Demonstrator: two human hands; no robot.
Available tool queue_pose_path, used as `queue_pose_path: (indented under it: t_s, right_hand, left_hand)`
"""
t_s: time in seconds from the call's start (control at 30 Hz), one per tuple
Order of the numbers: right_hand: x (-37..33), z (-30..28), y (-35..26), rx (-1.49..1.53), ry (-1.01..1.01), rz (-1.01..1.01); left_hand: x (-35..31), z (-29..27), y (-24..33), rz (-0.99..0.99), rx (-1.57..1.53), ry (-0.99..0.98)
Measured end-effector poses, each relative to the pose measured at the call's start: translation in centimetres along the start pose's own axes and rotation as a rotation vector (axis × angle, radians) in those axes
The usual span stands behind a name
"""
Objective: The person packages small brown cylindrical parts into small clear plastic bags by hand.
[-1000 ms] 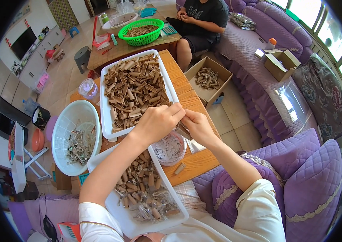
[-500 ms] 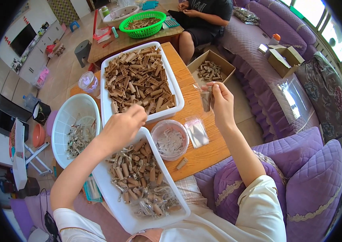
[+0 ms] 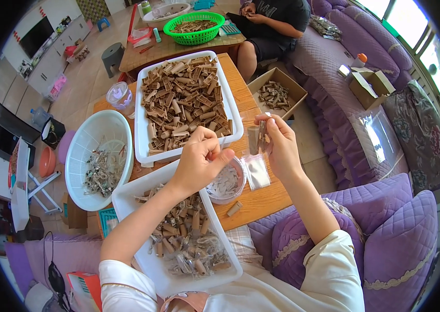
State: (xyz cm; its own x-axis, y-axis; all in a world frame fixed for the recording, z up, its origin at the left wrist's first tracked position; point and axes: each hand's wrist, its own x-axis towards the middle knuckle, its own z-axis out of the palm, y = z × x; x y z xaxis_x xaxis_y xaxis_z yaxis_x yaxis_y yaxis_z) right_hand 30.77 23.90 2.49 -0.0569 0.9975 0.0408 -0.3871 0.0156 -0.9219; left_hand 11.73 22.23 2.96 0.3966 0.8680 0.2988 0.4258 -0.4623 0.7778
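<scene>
My right hand pinches a small clear plastic bag with a brown tube-shaped piece in it, above the table's right edge. My left hand is closed, its fingers curled in and the thumb pointing right; anything inside is hidden. It hovers between the upper white tray, heaped with brown half-tube pieces, and the lower white tray, which holds bagged brown pieces. Close to it stands a round tub of small white slips. A stack of clear bags lies beside the tub.
One brown piece lies on the wooden table. At left is a pale basket with small tangled items. A cardboard box of brown pieces stands right. Beyond, a green basket sits near another person.
My left hand has moved from the upper tray toward the right and nearer me, closer to my right hand. My right hand has lowered slightly, still holding the bag. The view has shifted a little.
</scene>
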Motion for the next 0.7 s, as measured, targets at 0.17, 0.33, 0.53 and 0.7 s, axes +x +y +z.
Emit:
queue_pose_path:
  t_s: [0.17,0.33,0.53,0.7]
  right_hand:
    - [-0.1,-0.2,0.0,0.063,-0.012,0.033]
    - [-0.7,0.6,0.2,0.071,-0.016,0.055]
    - [-1.8,1.6,-0.1,0.022,-0.055,0.044]
    - [-2.7,2.4,-0.5,-0.117,-0.078,0.002]
  left_hand:
    - [0.2,1.2,-0.7,0.092,-0.094,0.319]
    - [0.1,1.5,-1.1,-0.27,-0.592,0.156]
    - [0.2,1.9,-1.0,-0.237,-0.657,0.106]
    - [0.3,1.9,0.1,-0.203,-0.46,0.038]
